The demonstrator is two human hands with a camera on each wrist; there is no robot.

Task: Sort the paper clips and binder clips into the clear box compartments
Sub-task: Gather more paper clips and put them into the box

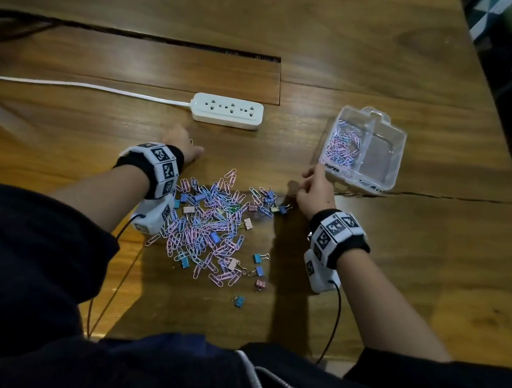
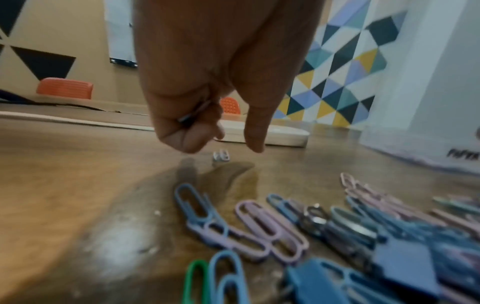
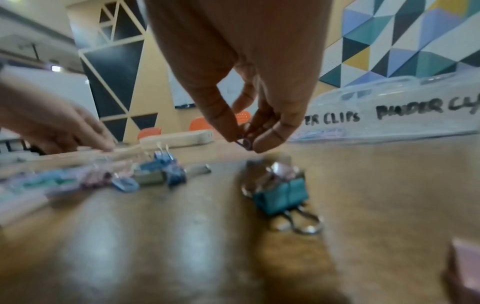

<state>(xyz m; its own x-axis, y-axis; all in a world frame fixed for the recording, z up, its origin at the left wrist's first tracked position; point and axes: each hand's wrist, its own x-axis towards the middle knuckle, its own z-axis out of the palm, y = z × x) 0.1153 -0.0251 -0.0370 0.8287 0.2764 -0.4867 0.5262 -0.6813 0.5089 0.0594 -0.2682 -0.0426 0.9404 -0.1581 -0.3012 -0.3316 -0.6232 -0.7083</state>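
A heap of pink, blue and purple paper clips (image 1: 208,223) mixed with small binder clips (image 1: 260,257) lies on the wooden table. The clear box (image 1: 395,140) stands at the right; its left compartment holds paper clips and its right one looks bare. Labels on its front wall (image 3: 389,115) read "CLIPS" and "BINDER CL". My right hand (image 3: 245,142) pinches a purple paper clip (image 3: 246,143) just above the table, in front of the box. My left hand (image 2: 221,142) hovers beyond the heap with fingers curled round a small dark metal clip (image 2: 188,119). A tiny silver clip (image 2: 221,156) lies under it.
A white power strip (image 1: 227,110) with its cord (image 1: 83,85) lies behind the heap. A teal binder clip (image 3: 280,197) sits just short of my right fingers. A long slot (image 1: 170,41) cuts the table farther back. The table's right edge (image 1: 504,106) runs past the box.
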